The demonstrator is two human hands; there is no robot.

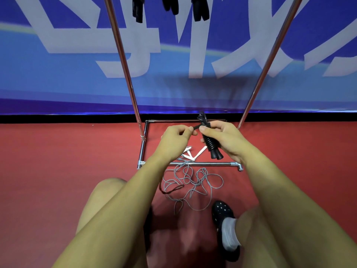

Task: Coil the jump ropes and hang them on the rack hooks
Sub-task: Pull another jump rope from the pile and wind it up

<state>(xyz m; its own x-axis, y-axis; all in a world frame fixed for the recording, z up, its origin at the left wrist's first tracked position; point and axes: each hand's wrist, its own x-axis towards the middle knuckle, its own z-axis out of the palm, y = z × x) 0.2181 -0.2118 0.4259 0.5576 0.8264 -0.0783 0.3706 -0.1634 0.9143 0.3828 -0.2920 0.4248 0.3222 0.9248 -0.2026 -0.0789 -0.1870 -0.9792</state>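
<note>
My right hand (220, 139) grips a black jump rope (212, 149) by its two ribbed handles, held together, with a coil of black cord sticking up above the fingers. My left hand (176, 137) pinches the end of that black cord close to the right thumb. On the red floor below lies a loose grey jump rope (195, 185) in tangled loops, its white handles (193, 154) lying inside the rack base. The metal rack (123, 60) rises in two slanted poles. Black handles of hung ropes (198, 8) dangle at the top edge.
The rack's base frame (202, 163) rests on the red floor against a blue banner wall (58, 84). A small dark loop (172, 189) lies beside the grey rope. My bare knees and a black shoe (222, 211) with a white sock fill the foreground.
</note>
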